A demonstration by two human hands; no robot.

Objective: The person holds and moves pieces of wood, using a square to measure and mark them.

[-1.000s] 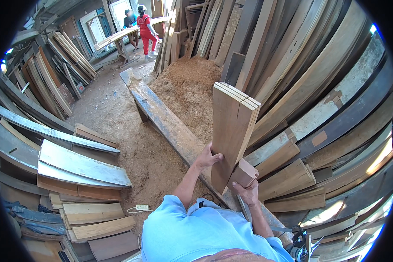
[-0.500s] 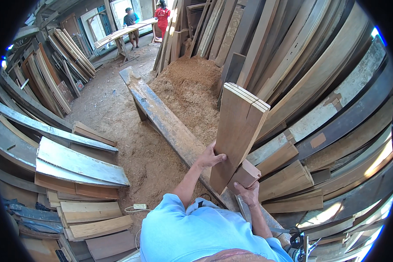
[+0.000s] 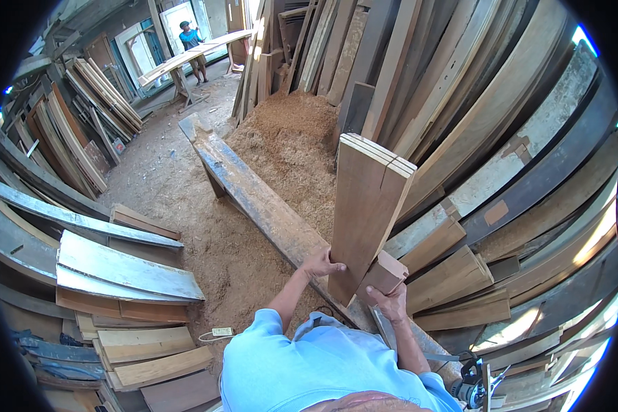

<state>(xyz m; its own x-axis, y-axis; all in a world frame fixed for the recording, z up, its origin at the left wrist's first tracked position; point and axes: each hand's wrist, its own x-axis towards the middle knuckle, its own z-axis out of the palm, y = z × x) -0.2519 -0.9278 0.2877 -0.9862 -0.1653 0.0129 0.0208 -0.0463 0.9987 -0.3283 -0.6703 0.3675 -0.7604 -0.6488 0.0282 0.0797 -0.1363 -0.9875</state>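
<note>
A stack of several wooden boards (image 3: 367,206) stands upright on end over the low bench (image 3: 257,196), its layered top edges facing up. My left hand (image 3: 323,264) grips the stack's left edge near the bottom, thumb laid over the broad face and fingers mostly hidden. In my right hand (image 3: 389,302) is a short wooden block (image 3: 386,273), thumb on its near side. The block lies against the right side of the boards, low down. Where the boards' lower ends rest is partly hidden by my body.
Long planks (image 3: 453,75) lean along the right wall. Sawdust (image 3: 281,137) heaps beyond the bench. Stacked boards (image 3: 127,264) lie at left, near a white power strip (image 3: 221,332). A power tool (image 3: 468,391) sits low right. Another person (image 3: 191,38) stands by a far worktable (image 3: 192,55).
The view has shifted slightly. My left hand sits a little lower against the boards, while my right hand keeps its hold on the block. The far person in red is out of sight.
</note>
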